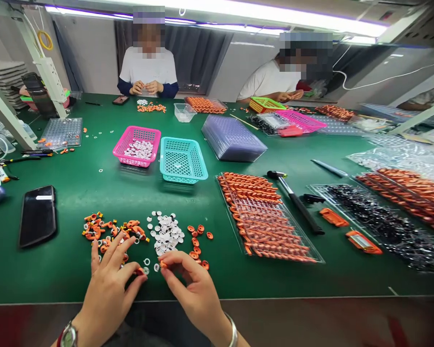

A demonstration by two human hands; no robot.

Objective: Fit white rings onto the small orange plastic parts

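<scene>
Near the table's front edge, my left hand [112, 279] pinches a small orange part [139, 271] between thumb and forefinger, its other fingers spread over a pile of orange parts [94, 226]. My right hand [193, 289] holds a small orange cap [163, 264] between thumb and fingertips. White rings [146, 261] lie on the green mat between the hands. Just beyond them is a heap of white discs [166, 233]. Several loose orange caps [196, 242] sit right of that heap, beyond my right hand.
A pink basket [117, 153] with white pieces and a turquoise basket [183, 179] stand farther back. A phone [38, 217] lies left. To the right are a tray of orange parts [264, 217], a hammer [300, 209] and black parts [376, 221]. Two people [148, 67] sit opposite.
</scene>
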